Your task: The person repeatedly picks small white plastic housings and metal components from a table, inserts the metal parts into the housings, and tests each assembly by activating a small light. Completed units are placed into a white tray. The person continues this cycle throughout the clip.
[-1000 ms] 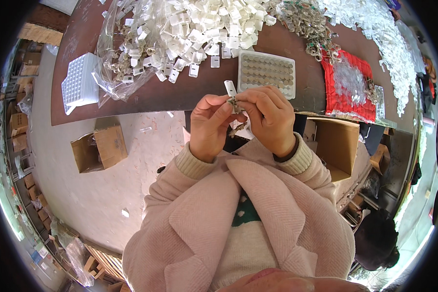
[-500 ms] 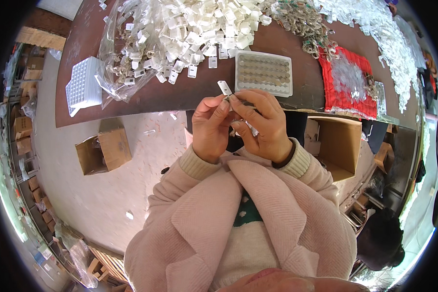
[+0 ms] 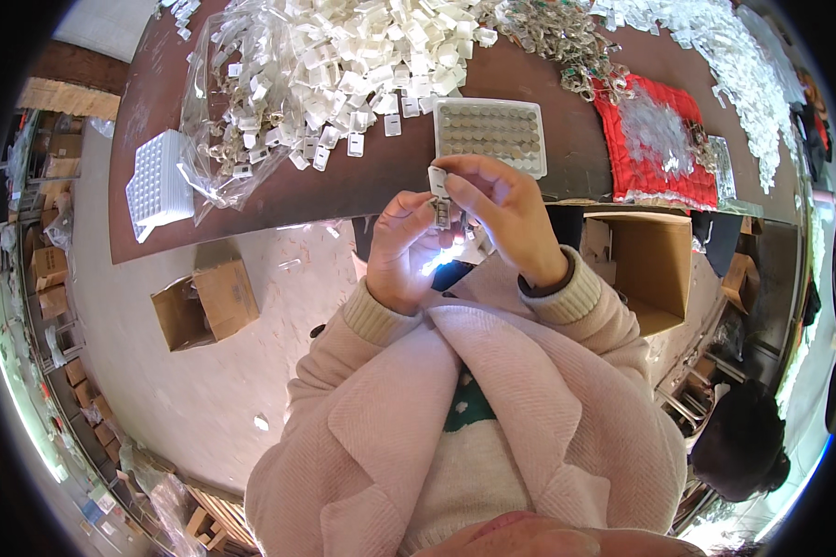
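Both hands meet just off the table's near edge. My right hand point(image 3: 511, 218) pinches a small white plastic cover point(image 3: 437, 180) between thumb and fingers, holding it upright. Just under the cover, my left hand point(image 3: 404, 251) grips a small metallic part point(image 3: 442, 214) by its side; cover and part touch or nearly touch. Below the part, a bright bluish-white light point(image 3: 444, 258) glows between the hands, and its glare hides the lower fingers of my left hand. A clear tray point(image 3: 535, 167) of round, coin-like discs lies just beyond my right hand.
A large heap of white plastic covers point(image 3: 344, 56) covers the table's far middle, beside a clear bag. Wired metallic parts point(image 3: 567, 42), a red cloth point(image 3: 622, 176) with clear pieces and stacked white trays point(image 3: 161, 176) lie around. Open cardboard boxes point(image 3: 228, 297) point(image 3: 655, 269) stand below.
A bright light has come on between my hands. The white cover has come down and turned more upright, and my right hand's fingers have shifted up onto it.
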Action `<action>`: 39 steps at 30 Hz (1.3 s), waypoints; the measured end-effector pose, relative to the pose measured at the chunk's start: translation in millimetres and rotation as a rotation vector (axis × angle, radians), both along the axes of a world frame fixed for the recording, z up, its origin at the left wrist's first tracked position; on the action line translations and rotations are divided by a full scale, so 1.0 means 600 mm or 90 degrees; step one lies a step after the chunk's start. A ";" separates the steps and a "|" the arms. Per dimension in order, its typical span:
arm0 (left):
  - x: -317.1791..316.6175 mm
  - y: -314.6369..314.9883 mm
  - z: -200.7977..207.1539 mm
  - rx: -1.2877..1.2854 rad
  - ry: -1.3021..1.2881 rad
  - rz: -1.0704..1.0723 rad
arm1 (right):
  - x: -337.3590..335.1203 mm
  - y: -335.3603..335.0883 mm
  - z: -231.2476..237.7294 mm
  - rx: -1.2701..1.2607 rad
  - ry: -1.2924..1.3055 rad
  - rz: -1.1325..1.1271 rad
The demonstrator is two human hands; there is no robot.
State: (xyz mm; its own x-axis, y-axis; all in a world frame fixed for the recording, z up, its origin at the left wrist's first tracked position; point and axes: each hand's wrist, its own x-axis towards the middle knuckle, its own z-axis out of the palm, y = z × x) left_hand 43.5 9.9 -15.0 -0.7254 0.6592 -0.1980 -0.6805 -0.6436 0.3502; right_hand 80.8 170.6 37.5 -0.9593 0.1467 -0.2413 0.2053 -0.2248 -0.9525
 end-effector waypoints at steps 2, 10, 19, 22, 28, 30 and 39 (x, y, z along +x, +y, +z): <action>0.001 0.000 0.001 0.029 0.027 -0.012 | -0.011 0.000 -0.004 -0.105 -0.033 -0.027; 0.000 0.002 -0.001 0.022 -0.007 0.033 | -0.004 -0.014 -0.014 0.325 0.399 -0.102; 0.007 0.005 0.007 0.061 -0.013 0.006 | -0.001 -0.008 -0.014 0.356 0.474 -0.024; 0.012 0.007 0.001 0.051 -0.042 -0.005 | -0.005 -0.013 -0.020 0.373 0.508 -0.062; 0.023 0.010 0.008 0.042 -0.019 0.009 | -0.002 -0.003 -0.025 0.463 0.588 -0.025; 0.025 0.009 0.013 -0.053 -0.040 0.050 | 0.010 0.001 -0.026 0.512 0.589 -0.025; 0.017 0.023 0.016 -0.090 0.034 -0.015 | 0.096 0.184 -0.060 0.733 0.198 -0.396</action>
